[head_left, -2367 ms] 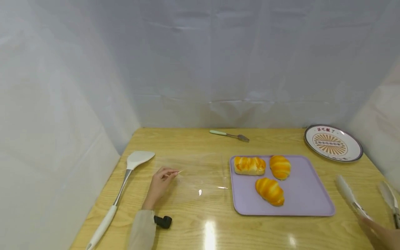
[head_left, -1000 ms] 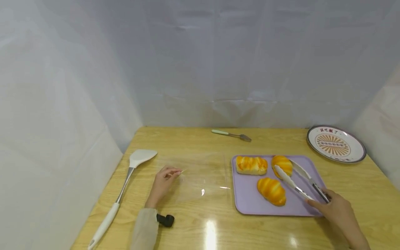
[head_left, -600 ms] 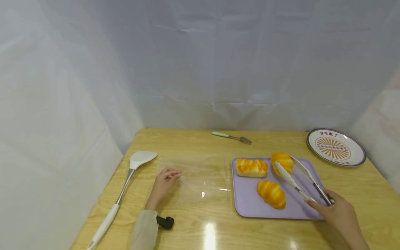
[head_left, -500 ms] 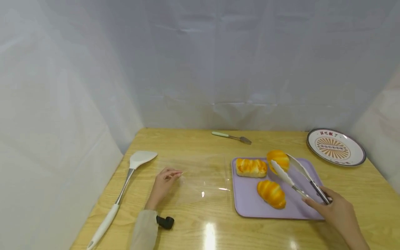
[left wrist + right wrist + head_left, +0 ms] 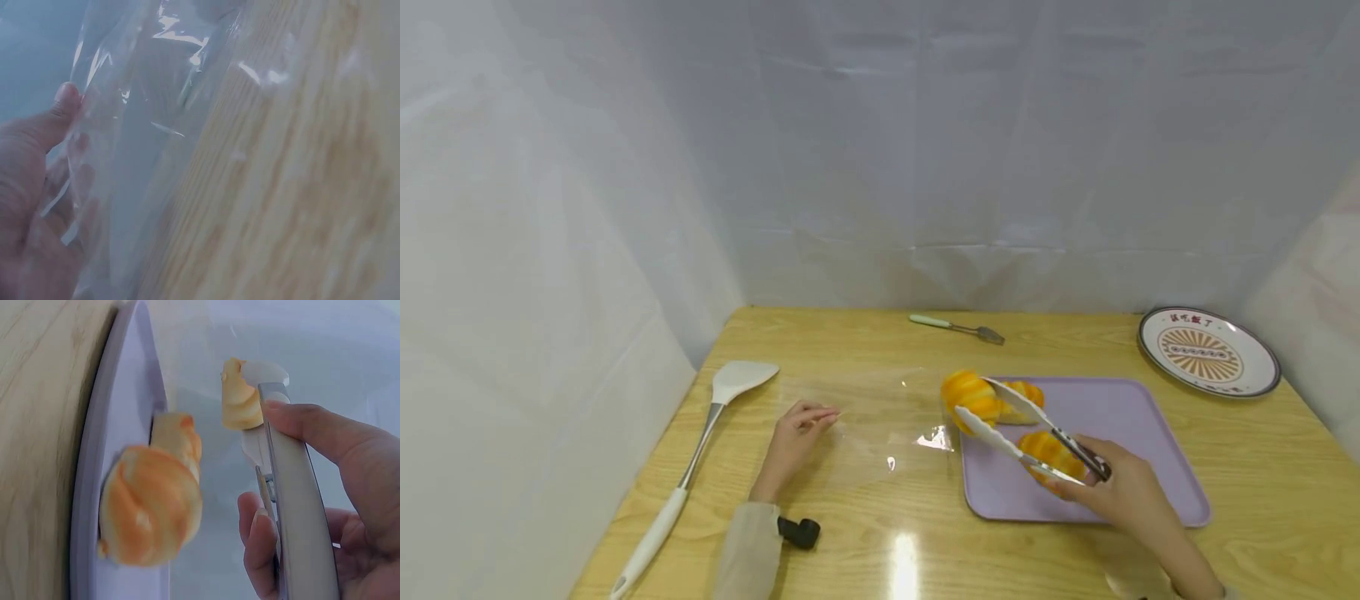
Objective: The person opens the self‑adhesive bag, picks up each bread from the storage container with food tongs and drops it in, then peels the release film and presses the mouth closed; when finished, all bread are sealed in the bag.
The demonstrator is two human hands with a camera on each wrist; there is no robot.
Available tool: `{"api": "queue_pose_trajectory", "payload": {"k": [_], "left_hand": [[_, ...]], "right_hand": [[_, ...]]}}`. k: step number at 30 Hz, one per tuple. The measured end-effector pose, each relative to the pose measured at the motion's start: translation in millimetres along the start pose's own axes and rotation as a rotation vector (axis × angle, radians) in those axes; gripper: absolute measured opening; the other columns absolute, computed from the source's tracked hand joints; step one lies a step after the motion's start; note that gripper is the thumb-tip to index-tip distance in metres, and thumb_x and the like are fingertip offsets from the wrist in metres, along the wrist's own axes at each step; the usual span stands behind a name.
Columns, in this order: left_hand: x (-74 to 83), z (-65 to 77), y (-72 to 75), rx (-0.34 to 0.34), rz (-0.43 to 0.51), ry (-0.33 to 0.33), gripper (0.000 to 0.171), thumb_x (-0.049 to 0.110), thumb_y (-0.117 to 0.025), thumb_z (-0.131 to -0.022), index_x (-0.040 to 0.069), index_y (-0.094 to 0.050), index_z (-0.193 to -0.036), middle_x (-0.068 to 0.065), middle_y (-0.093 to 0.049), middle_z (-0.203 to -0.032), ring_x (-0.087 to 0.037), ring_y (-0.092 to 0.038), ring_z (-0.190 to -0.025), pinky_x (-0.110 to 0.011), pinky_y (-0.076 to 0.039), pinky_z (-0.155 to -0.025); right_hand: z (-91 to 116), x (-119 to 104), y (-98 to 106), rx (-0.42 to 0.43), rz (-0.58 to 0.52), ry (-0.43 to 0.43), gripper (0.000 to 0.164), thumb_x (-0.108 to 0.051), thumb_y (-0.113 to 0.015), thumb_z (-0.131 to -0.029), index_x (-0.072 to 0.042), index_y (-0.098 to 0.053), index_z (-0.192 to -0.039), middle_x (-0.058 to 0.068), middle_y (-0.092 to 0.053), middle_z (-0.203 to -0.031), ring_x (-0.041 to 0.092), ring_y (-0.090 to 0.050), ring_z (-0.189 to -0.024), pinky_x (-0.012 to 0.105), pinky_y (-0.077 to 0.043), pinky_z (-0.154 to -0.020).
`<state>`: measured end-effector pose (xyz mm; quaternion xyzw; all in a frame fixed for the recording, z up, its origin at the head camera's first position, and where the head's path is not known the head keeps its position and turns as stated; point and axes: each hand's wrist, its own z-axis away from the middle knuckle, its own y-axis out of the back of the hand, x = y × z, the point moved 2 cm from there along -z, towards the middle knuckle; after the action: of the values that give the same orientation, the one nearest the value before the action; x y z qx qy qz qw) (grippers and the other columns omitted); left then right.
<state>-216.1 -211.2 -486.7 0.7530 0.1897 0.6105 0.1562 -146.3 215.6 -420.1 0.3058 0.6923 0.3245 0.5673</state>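
Note:
My left hand (image 5: 792, 442) pinches the edge of a clear plastic bag (image 5: 880, 442) lying on the table. In the left wrist view the thumb is on the near side of the plastic (image 5: 144, 162) and the other fingers show through it. With my right hand (image 5: 1123, 496) I grip tongs (image 5: 992, 435) with pale tips. Between those tips a striped bread roll (image 5: 964, 396) is held raised, over the left edge of the purple tray (image 5: 1142, 450). On the tray sit a second roll (image 5: 150, 506), partly behind the tongs, and a small loaf (image 5: 1027, 393), partly hidden by the held roll.
Along the left lies a long white-handled spatula (image 5: 700, 446). A small fork-like utensil (image 5: 955, 327) with a green handle is at the back. At the back right rests a patterned plate (image 5: 1210, 350). White sheeting (image 5: 850, 167) encloses the table's back and sides.
My right hand brought the tongs in from the right, took hold of the back roll, lifted it and carried it left across the tray. My left hand stays in place.

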Motion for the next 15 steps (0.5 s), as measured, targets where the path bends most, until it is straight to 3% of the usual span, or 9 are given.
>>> {"api": "queue_pose_trajectory", "payload": {"k": [4, 9, 13, 15], "left_hand": [[0.0, -0.6, -0.6, -0.001, -0.008, -0.015, 0.020, 0.021, -0.067, -0.093, 0.010, -0.076, -0.107, -0.005, -0.066, -0.107, -0.015, -0.059, -0.101, -0.035, -0.050, -0.093], [0.1, -1.5, -1.2, -0.016, -0.013, -0.034, 0.019, 0.021, -0.068, -0.092, 0.010, -0.077, -0.104, -0.004, -0.066, -0.105, -0.009, -0.058, -0.099, -0.032, -0.049, -0.091], [3.0, -1.0, -1.6, -0.022, 0.008, -0.062, 0.018, 0.017, -0.069, -0.090, 0.008, -0.077, -0.103, -0.006, -0.065, -0.104, -0.006, -0.056, -0.098, -0.026, -0.049, -0.089], [4.7, -0.3, -2.1, -0.023, 0.015, -0.093, 0.017, 0.015, -0.069, -0.090, 0.007, -0.077, -0.103, -0.007, -0.066, -0.104, -0.005, -0.055, -0.097, -0.023, -0.050, -0.088]], "right_hand": [[-9.9, -14.1, -14.6, -0.005, -0.017, 0.135, 0.062, -0.030, -0.090, -0.066, 0.002, -0.068, -0.115, -0.002, -0.056, -0.072, -0.001, -0.039, -0.059, 0.018, -0.037, -0.049], [-26.2, -24.1, -30.4, -0.059, -0.037, 0.246, 0.050, -0.028, -0.090, -0.066, -0.006, -0.072, -0.107, -0.007, -0.045, -0.064, -0.002, -0.034, -0.056, 0.018, -0.033, -0.047], [-37.7, -32.2, -40.0, -0.120, -0.047, 0.293, 0.054, -0.027, -0.090, -0.067, -0.009, -0.070, -0.114, -0.005, -0.047, -0.063, -0.002, -0.035, -0.056, 0.018, -0.033, -0.048], [-42.6, -37.1, -44.7, -0.153, -0.051, 0.308, 0.059, -0.028, -0.089, -0.068, -0.009, -0.068, -0.121, -0.002, -0.057, -0.070, -0.001, -0.038, -0.057, 0.017, -0.035, -0.049]]}}
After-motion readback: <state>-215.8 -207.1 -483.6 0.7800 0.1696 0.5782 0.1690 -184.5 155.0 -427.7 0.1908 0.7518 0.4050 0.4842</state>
